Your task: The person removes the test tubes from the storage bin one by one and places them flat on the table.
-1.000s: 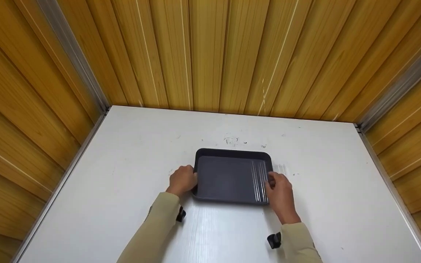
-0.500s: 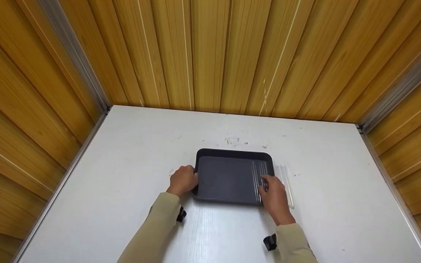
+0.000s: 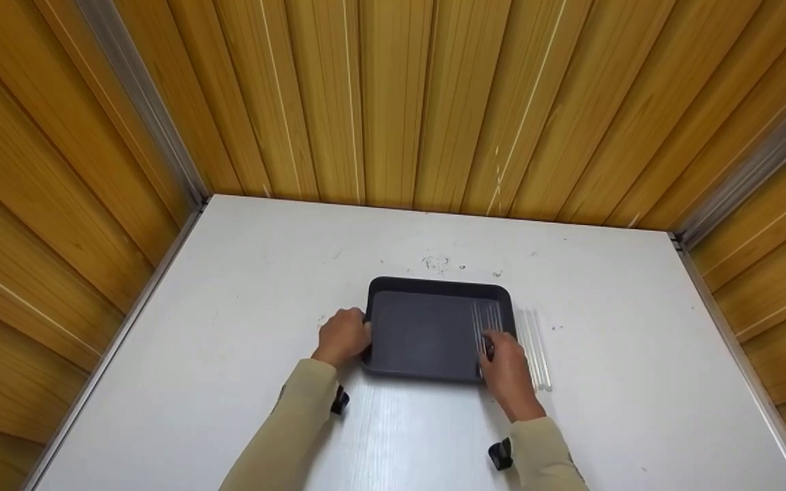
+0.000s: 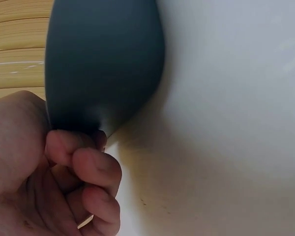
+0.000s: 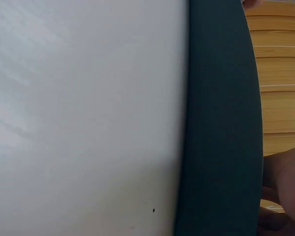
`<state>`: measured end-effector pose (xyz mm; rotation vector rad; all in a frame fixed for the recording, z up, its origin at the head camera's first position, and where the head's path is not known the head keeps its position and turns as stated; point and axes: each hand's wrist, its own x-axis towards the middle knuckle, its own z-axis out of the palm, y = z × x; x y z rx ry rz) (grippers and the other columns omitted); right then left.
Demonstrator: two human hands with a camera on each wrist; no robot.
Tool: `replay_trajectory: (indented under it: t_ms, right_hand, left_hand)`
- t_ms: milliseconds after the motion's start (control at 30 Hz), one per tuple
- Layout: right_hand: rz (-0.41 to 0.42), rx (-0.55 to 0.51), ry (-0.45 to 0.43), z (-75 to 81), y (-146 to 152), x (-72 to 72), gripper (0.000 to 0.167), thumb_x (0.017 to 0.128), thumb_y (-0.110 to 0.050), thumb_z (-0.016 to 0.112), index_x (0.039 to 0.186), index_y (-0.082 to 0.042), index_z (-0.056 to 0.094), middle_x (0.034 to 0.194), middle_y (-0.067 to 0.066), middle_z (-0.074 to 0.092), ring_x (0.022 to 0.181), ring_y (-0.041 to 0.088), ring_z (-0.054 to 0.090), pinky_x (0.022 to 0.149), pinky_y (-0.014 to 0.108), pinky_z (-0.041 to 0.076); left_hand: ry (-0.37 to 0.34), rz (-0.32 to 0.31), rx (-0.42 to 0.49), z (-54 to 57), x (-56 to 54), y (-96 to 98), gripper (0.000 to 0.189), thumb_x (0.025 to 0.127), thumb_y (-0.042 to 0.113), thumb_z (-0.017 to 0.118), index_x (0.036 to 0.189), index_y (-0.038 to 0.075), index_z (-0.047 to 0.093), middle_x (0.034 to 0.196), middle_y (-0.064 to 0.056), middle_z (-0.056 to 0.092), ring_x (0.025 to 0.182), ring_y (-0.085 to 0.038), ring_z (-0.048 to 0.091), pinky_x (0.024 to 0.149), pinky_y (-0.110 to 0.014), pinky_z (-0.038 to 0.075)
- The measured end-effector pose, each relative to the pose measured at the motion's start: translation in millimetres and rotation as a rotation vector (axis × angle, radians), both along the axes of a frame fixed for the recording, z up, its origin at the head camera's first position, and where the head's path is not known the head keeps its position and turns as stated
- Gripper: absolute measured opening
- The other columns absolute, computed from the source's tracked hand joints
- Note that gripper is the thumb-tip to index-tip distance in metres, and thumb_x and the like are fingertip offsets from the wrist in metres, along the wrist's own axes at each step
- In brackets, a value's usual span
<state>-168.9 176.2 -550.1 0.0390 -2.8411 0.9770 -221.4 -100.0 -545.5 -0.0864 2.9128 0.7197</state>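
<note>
A dark grey rectangular tray point(image 3: 420, 334) lies on the white table. My left hand point(image 3: 343, 337) grips its left rim, and the left wrist view shows the curled fingers point(image 4: 96, 169) at the tray's corner. Several thin clear rods point(image 3: 476, 317) lie side by side along the tray's right part. Over them is my right hand point(image 3: 507, 368), bent thumb and forefinger right at the leftmost rods; I cannot tell whether they pinch one. In the right wrist view the tray's side wall point(image 5: 221, 118) hides much of that hand.
More clear rods point(image 3: 536, 348) lie on the table just right of the tray, partly behind my right hand. Yellow wood-look panels point(image 3: 393, 102) rise at the table's back and sides. The white table point(image 3: 263, 286) spreads around the tray.
My right hand has moved left from the tray's right rim to over the rods inside, uncovering the rods on the table. The left hand keeps its grip on the rim.
</note>
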Motion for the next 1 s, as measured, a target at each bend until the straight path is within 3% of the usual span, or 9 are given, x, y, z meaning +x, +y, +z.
replay_trajectory:
  t_ms: [300, 600, 767, 1000]
  right_hand:
    - [0.037, 0.043, 0.021, 1.4, -5, 0.9, 0.039, 0.083, 0.006, 0.066, 0.121, 0.008, 0.059, 0.115, 0.025, 0.061, 0.11, 0.04, 0.06, 0.089, 0.047, 0.05]
    - [0.034, 0.081, 0.013, -0.1, -10, 1.0, 0.042, 0.08, 0.007, 0.069, 0.121, 0.006, 0.059, 0.115, 0.027, 0.061, 0.106, 0.041, 0.062, 0.085, 0.047, 0.052]
    - [0.053, 0.089, 0.058, -1.7, -11, 0.3, 0.039, 0.077, 0.011, 0.069, 0.115, 0.006, 0.063, 0.104, 0.025, 0.065, 0.097, 0.04, 0.065, 0.079, 0.046, 0.053]
    - [0.044, -0.018, -0.017, -0.9, -10, -2.8, 0.037, 0.078, 0.014, 0.062, 0.114, 0.003, 0.065, 0.097, 0.019, 0.066, 0.084, 0.027, 0.063, 0.069, 0.039, 0.051]
  left_hand:
    - [0.013, 0.0, 0.003, 0.4, 0.4, -0.3, 0.027, 0.092, 0.022, 0.056, 0.101, 0.0, 0.069, 0.094, -0.016, 0.07, 0.077, -0.025, 0.063, 0.071, -0.046, 0.051]
    - [0.025, -0.011, 0.018, 0.3, 0.9, -0.8, 0.026, 0.092, 0.021, 0.056, 0.098, 0.0, 0.069, 0.091, -0.015, 0.07, 0.074, -0.024, 0.062, 0.07, -0.045, 0.051]
    - [0.021, -0.023, 0.021, 0.3, 0.8, -0.7, 0.027, 0.093, 0.024, 0.058, 0.099, 0.0, 0.07, 0.09, -0.014, 0.07, 0.071, -0.021, 0.06, 0.068, -0.043, 0.051]
    - [0.012, -0.017, 0.016, -1.0, -0.3, -1.2, 0.027, 0.094, 0.025, 0.058, 0.097, 0.001, 0.07, 0.088, -0.012, 0.07, 0.07, -0.021, 0.058, 0.067, -0.043, 0.05]
